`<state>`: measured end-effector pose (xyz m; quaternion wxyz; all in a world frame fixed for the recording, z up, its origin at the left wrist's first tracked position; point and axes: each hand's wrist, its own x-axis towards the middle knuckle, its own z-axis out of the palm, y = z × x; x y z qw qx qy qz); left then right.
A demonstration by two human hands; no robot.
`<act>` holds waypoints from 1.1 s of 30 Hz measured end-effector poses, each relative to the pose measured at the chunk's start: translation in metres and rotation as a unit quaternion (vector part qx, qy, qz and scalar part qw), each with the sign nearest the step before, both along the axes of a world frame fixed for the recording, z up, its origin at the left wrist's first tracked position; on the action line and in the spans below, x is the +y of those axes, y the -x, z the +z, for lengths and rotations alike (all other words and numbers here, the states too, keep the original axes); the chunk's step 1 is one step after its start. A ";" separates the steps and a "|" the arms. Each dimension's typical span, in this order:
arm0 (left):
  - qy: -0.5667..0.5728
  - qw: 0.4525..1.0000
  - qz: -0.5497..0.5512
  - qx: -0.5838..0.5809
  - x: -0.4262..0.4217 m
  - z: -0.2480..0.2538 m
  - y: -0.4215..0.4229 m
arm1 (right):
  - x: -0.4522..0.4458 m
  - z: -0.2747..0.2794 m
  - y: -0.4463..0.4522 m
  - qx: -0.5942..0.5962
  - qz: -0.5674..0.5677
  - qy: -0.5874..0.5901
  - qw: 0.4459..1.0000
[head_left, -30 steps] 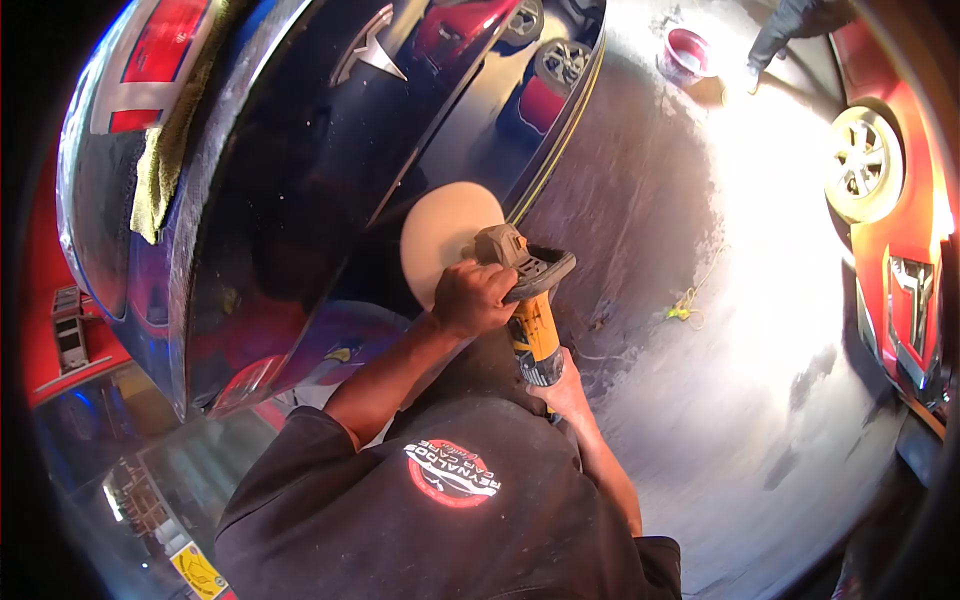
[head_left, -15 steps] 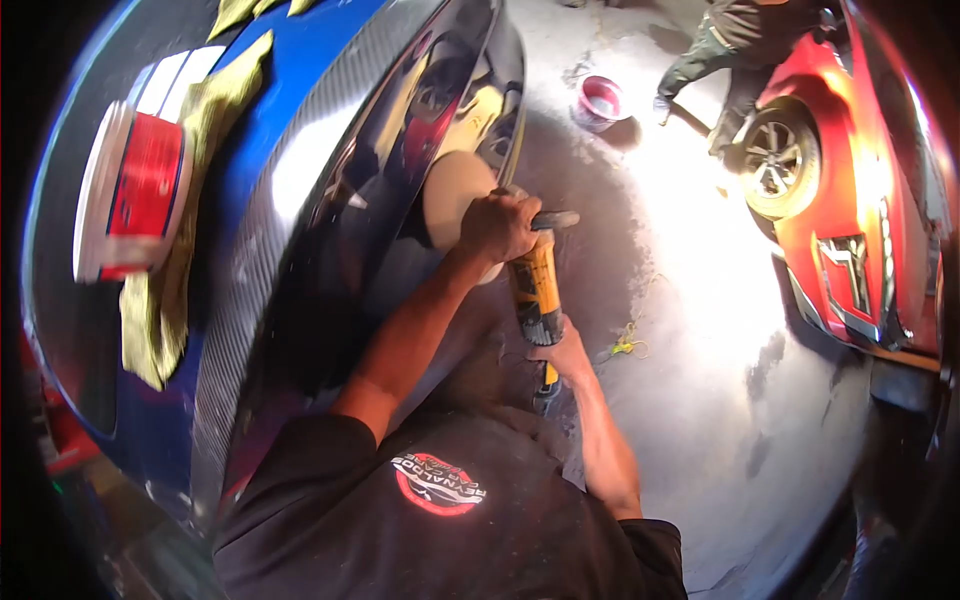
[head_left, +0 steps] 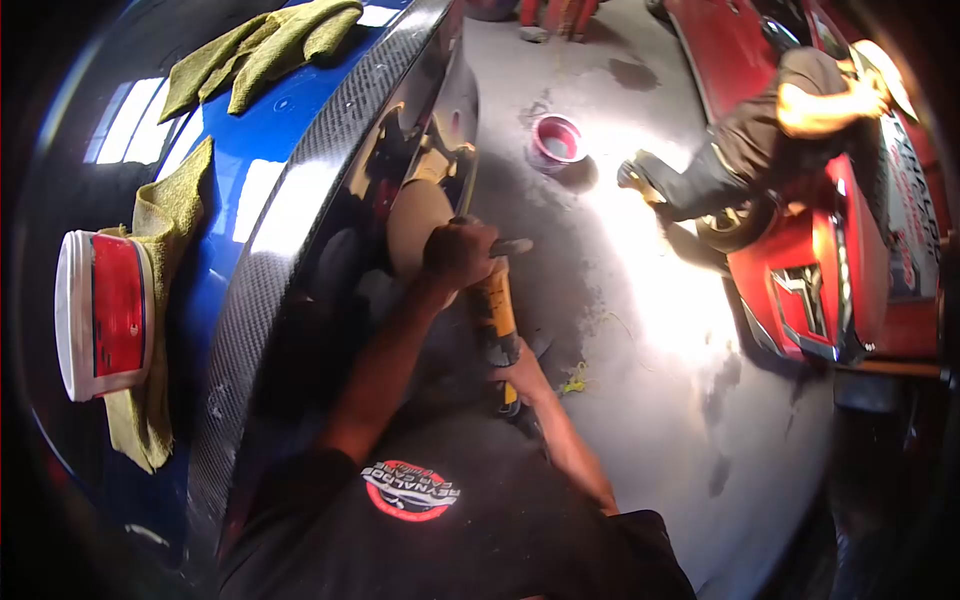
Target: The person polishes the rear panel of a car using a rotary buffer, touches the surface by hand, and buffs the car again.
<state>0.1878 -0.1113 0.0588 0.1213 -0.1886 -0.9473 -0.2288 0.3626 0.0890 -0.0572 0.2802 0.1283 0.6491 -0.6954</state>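
Observation:
A yellow and black power polisher is in both my hands. My left hand wraps round the dark side handle near its head, beside the round, pale polishing pad. Further back, my right hand grips the tool's rear body. The pad rests against the glossy dark side panel of a blue car, just below a carbon-fibre strip; I cannot tell whether it spins. On the blue surface, a white tub with a red label stands by a yellow-green towel.
More towels lie on the blue car. A pinkish bucket stands on the grey floor, where a small yellow-green cord-like thing lies. To the right, a co-worker leans by a red car.
The view has shifted, so the polisher and both hands appear further left and lower, with the pad still at the panel. More of the co-worker shows, one arm raised at the red car.

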 end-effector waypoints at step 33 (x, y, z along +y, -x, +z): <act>-0.032 0.987 0.154 -0.043 0.105 -0.032 0.208 | 0.165 -0.030 0.303 -0.024 0.213 -0.095 0.972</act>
